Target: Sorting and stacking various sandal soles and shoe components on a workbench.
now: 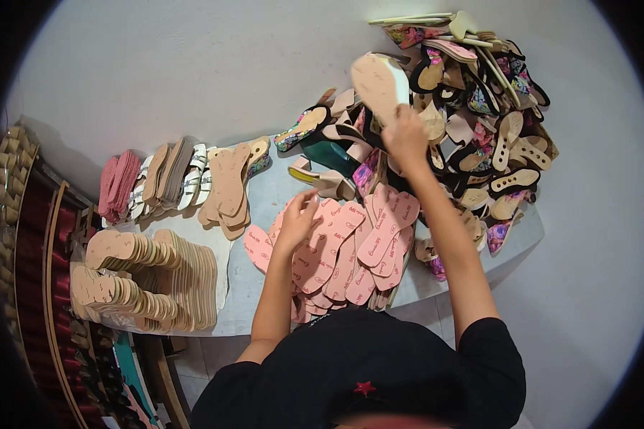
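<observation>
Insole [376, 84] gripped in the right hand [406, 139] probably needs steady holding; the left hand [298, 223], loosely open, could brace the pink insoles [327, 247] by the table's [240, 297] near edge.

The left forearm [270, 304] enters from seven o'clock and points toward half past twelve; its hand, the left hand [299, 220], sits just nine o'clock of centre, fingers loosely spread and bent. The right forearm [452, 239] reaches farther, slanting toward eleven; the right hand [406, 139], at half past one, is curled tight.
</observation>
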Demonstrator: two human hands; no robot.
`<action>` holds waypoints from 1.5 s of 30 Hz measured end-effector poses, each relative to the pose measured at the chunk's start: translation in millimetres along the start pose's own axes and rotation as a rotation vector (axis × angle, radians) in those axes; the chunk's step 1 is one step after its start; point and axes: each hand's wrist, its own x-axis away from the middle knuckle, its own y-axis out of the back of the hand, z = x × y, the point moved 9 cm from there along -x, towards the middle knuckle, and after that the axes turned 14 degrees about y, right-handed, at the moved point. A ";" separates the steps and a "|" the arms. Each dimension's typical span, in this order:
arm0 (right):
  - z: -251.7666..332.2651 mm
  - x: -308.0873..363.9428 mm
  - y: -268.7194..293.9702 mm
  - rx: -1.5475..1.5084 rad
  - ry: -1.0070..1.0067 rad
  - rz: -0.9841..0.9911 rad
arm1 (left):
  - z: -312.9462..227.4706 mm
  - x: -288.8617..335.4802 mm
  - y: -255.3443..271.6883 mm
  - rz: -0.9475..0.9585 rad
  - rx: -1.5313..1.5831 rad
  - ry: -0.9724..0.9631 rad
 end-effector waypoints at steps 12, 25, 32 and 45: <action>162.9 93.4 -39.7 -0.946 0.370 0.453 | 62.0 -55.5 143.4 -0.616 0.150 -0.038; -46.7 62.2 29.4 -0.638 0.033 0.154 | -31.6 -92.9 89.9 -0.779 -0.348 -0.029; -171.3 72.4 54.0 -0.629 0.046 0.063 | -136.7 -93.7 -95.0 -0.525 -0.376 -0.431; -356.4 93.6 83.6 -0.554 -0.141 -0.022 | -231.9 -99.2 -233.3 -0.496 -0.412 -0.572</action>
